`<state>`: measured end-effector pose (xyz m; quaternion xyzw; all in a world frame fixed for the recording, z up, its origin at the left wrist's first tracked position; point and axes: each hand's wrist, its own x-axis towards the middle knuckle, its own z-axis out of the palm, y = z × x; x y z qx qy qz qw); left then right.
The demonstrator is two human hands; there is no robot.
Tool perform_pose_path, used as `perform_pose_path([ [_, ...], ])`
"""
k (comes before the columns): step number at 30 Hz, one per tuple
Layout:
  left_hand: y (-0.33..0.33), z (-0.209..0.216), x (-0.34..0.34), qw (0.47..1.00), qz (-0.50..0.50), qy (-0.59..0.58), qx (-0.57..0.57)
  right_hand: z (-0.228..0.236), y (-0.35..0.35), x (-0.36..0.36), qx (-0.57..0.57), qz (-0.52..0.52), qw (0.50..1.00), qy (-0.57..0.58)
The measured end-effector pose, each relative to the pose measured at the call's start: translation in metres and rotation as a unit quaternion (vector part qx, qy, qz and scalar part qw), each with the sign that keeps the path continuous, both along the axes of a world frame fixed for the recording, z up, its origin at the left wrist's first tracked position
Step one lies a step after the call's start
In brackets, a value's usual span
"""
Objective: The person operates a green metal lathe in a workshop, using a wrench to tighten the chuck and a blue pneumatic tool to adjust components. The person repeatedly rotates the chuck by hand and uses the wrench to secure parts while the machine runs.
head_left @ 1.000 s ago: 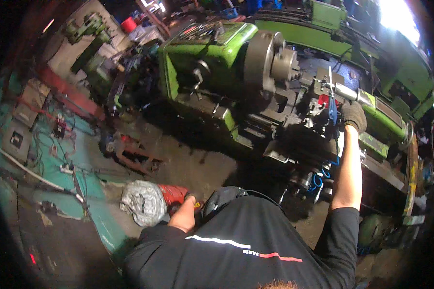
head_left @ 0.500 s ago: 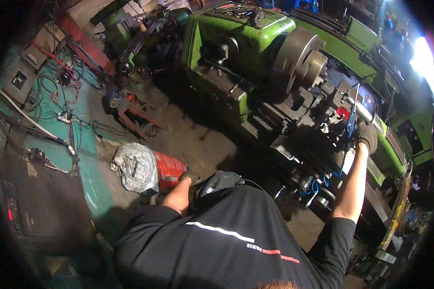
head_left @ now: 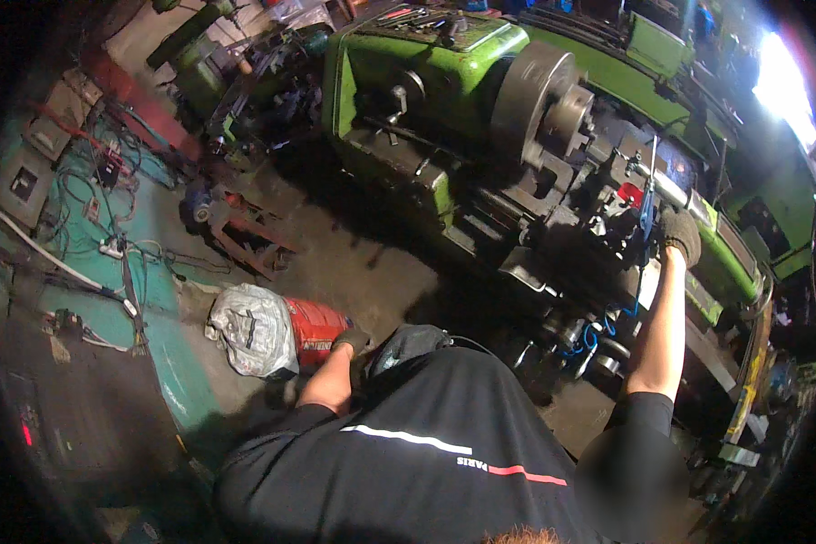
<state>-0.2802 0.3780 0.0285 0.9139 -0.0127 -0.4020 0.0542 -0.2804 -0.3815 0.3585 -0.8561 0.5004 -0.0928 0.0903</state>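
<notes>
Beside the green tailstock (head_left: pixel 729 247), the gloved right hand (head_left: pixel 680 236) reaches forward.

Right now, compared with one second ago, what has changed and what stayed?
Only the view has visibly shifted: the red container appears higher in the picture. No grasp or release is evident. The right hand stays beside the blue tool at the green lathe; the left hand stays near the container.
</notes>
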Motion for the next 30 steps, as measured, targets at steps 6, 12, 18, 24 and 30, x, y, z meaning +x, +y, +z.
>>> perform_pose_path([
  [6,0.021,-0.023,0.002,0.999,0.041,-0.02,0.015,0.0,0.004,0.003,0.002,0.007,1.0,-0.011],
  [12,0.019,-0.023,0.008,0.995,0.094,-0.013,0.02,-0.002,0.0,0.002,-0.006,0.01,1.0,-0.013],
  [18,0.029,-0.023,0.015,0.986,0.159,-0.033,-0.02,-0.002,-0.001,0.003,0.008,0.004,0.999,-0.032],
  [24,-0.004,0.005,0.031,0.981,0.186,0.044,0.015,0.016,0.017,-0.003,-0.023,-0.021,0.999,-0.021],
  [30,0.1,-0.14,0.062,0.991,0.128,0.03,-0.03,-0.003,0.019,0.017,0.004,-0.035,0.999,-0.024],
])
